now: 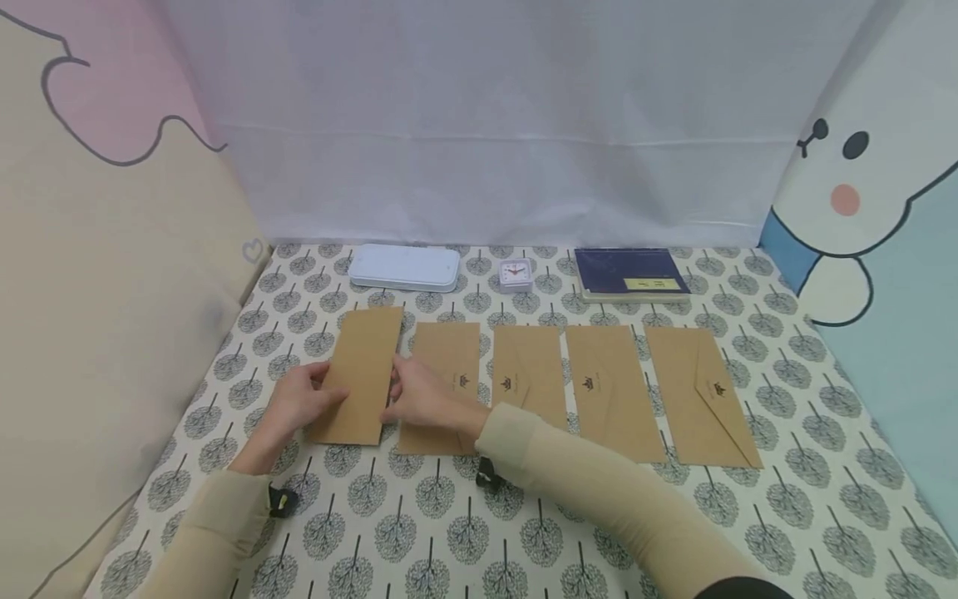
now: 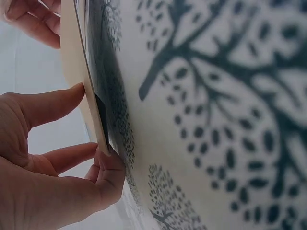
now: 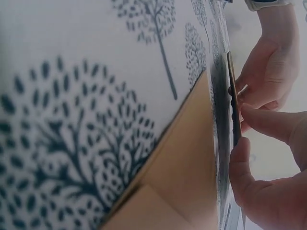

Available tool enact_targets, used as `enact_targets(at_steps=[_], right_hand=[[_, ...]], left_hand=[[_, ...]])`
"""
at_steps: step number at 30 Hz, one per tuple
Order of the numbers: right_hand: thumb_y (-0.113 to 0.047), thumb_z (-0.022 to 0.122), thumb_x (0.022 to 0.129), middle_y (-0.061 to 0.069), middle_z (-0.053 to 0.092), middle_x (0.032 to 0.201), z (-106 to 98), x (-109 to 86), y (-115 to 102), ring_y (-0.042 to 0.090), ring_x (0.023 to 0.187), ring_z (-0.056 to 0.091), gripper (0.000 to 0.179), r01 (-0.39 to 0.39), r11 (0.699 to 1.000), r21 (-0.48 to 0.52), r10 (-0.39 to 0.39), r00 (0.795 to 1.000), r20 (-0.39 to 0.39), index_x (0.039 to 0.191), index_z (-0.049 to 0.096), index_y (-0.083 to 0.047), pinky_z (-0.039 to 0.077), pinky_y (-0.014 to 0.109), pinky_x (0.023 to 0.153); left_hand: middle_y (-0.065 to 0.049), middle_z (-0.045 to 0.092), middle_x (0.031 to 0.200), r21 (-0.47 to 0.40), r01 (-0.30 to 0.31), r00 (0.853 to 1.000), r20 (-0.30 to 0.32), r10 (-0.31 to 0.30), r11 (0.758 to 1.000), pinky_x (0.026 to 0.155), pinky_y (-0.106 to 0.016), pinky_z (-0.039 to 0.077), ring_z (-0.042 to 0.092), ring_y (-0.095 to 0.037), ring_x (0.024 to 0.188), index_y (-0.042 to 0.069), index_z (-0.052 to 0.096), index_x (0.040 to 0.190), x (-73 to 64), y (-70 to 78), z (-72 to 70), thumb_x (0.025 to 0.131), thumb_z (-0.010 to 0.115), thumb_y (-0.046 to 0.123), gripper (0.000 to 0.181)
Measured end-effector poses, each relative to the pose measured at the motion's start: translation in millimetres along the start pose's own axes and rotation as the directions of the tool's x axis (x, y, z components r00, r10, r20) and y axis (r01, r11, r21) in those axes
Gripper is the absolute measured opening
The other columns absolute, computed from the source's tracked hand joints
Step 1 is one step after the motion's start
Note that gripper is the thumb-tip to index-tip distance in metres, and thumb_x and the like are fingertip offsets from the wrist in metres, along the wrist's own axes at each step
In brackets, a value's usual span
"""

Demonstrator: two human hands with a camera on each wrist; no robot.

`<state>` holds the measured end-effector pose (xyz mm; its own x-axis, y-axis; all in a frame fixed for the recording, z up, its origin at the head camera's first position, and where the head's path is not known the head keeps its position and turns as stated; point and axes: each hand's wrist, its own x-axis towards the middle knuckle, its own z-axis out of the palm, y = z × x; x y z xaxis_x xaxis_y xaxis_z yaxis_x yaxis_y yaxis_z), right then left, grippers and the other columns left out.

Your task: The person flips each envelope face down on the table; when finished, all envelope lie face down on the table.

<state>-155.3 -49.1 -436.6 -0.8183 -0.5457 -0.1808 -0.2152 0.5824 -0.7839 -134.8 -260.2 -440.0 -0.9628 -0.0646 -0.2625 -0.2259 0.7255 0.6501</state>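
Note:
A plain brown paper envelope [image 1: 362,358], its printed side not showing, is held between both hands at the left of the row. My left hand [image 1: 299,401] pinches its left edge; in the left wrist view the thumb [image 2: 57,105] lies on its upper face and fingers curl under the edge. On the opposite edge, my right hand [image 1: 430,398] pinches it between thumb and finger. Seen edge-on, the envelope [image 3: 235,98] is slightly above the cloth. Below the right hand lies another brown envelope [image 1: 447,345] with a small black crown print, partly covered by that hand.
Three more crown-printed envelopes lie in a row to the right: one [image 1: 527,358], another [image 1: 609,374], and the rightmost [image 1: 684,374]. Along the back are a white case [image 1: 404,266], a small clock [image 1: 516,274] and a dark blue book [image 1: 629,266]. Tree-patterned cloth [image 1: 397,532] covers the table.

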Motion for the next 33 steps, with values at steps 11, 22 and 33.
enact_targets(at_steps=[11,22,33], right_hand=[[-0.005,0.085,0.064,-0.003,0.061,0.077,4.6,5.3,0.2,0.009,0.061,0.059,0.046,-0.066,0.998,0.008,0.066,0.998,0.008,0.100,0.057,-0.007,0.049,0.019,0.055],[-0.006,0.085,0.061,0.002,0.057,0.074,2.3,6.9,-5.2,0.014,0.060,0.056,0.038,-0.141,0.988,-0.067,0.141,0.990,-0.015,0.080,0.053,-0.009,0.048,0.023,0.050],[-0.006,0.087,0.060,0.002,0.056,0.069,2.8,8.8,-10.6,0.013,0.056,0.055,0.036,-0.156,0.978,-0.137,0.155,0.988,-0.021,0.077,0.055,-0.006,0.047,0.022,0.048]], left_hand=[[-0.033,0.053,0.122,0.072,-0.002,1.000,-0.002,0.002,0.997,0.086,-0.047,0.050,0.056,-0.042,0.105,-0.013,0.043,0.134,-0.1,-2.5,1.4,0.084,0.072,0.019,0.066],[-0.034,0.055,0.119,0.140,-0.018,1.000,0.011,0.017,0.990,0.079,-0.043,0.054,0.059,-0.041,0.100,-0.015,0.044,0.132,1.1,-1.6,1.7,0.082,0.073,0.017,0.066],[-0.035,0.053,0.121,0.202,-0.059,0.998,0.011,0.058,0.978,0.083,-0.046,0.052,0.056,-0.044,0.105,-0.017,0.045,0.130,1.3,-1.4,2.4,0.081,0.074,0.017,0.066]])
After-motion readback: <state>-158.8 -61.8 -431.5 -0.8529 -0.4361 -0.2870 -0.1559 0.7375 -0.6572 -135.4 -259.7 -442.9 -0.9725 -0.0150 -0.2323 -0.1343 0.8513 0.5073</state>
